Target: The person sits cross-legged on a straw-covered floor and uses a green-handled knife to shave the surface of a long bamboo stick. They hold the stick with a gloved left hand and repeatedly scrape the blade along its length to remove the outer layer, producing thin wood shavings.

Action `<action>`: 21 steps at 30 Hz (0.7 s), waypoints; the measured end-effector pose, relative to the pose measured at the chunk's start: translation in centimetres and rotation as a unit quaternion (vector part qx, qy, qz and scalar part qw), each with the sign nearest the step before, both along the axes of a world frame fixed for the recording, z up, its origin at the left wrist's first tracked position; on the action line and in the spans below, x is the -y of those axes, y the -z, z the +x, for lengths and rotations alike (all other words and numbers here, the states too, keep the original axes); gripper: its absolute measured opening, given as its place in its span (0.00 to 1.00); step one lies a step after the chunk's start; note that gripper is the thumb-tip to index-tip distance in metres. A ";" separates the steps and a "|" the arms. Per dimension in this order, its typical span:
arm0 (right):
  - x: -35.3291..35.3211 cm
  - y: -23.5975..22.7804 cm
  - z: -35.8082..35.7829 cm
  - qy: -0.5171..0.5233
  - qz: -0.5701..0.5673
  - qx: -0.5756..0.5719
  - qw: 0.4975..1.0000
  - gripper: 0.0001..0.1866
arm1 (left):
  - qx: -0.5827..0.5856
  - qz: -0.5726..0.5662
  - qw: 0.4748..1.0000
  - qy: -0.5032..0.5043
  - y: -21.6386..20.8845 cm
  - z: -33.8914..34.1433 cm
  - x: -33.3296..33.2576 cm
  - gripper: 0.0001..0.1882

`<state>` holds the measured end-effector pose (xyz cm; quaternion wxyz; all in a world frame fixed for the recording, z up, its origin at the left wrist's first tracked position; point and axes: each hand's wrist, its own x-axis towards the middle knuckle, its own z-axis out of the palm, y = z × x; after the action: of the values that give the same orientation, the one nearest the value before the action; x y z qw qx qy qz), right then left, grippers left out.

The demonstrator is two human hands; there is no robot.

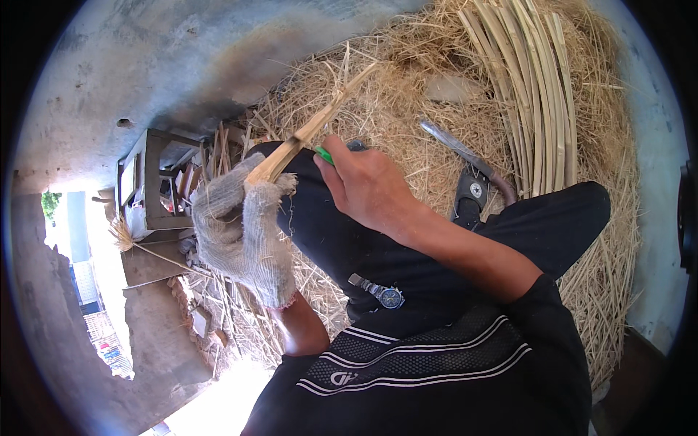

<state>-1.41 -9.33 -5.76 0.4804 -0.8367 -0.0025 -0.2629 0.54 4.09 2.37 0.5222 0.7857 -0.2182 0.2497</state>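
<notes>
A worn whitish knitted glove covers my left hand [243, 229], which is closed around the lower end of a split bamboo piece [320, 120]. The bamboo slants up and to the right, with a dark node partway along and a splintered far end. My right hand [371, 190] is bare and closed on a small tool with a green handle [324, 155], held just right of the bamboo above my left knee. Most of the tool is hidden by the fingers, so its blade or tip cannot be made out.
Split bamboo strips [534, 87] lie bundled at the far right on straw-like shavings [392, 109]. A long-bladed knife [454, 142] with a brown handle rests by my black shoe [471, 196]. A wristwatch [389, 296] lies on my lap. A wooden stand [156, 182] is at left.
</notes>
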 end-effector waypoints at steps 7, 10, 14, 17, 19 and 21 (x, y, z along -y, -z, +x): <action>0.6 0.3 0.9 0.014 0.009 -0.043 0.999 0.09 | -0.052 -0.037 0.998 -0.011 0.0 -0.2 0.5 0.13; 1.3 1.3 1.3 0.012 -0.020 -0.052 0.998 0.10 | -0.008 -0.008 1.000 0.011 -0.1 0.1 0.4 0.13; 2.5 2.9 3.2 -0.002 -0.025 -0.093 0.995 0.08 | -0.004 -0.003 1.000 0.010 0.0 0.3 -0.4 0.13; 1.0 0.3 1.8 -0.025 0.011 -0.080 0.996 0.08 | -0.045 -0.069 0.996 0.040 0.5 0.3 -0.8 0.14; 0.6 0.6 1.7 -0.021 0.023 -0.063 0.998 0.08 | -0.063 -0.089 0.993 0.053 0.6 0.0 -0.7 0.15; 1.8 2.0 2.9 0.001 -0.036 -0.070 0.997 0.08 | -0.056 -0.070 0.994 0.056 0.2 0.2 -0.8 0.16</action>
<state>1.48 -11.10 -7.71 0.4489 -0.8697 0.0221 -0.2042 0.76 4.85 2.13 0.6007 0.7465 -0.2138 0.1903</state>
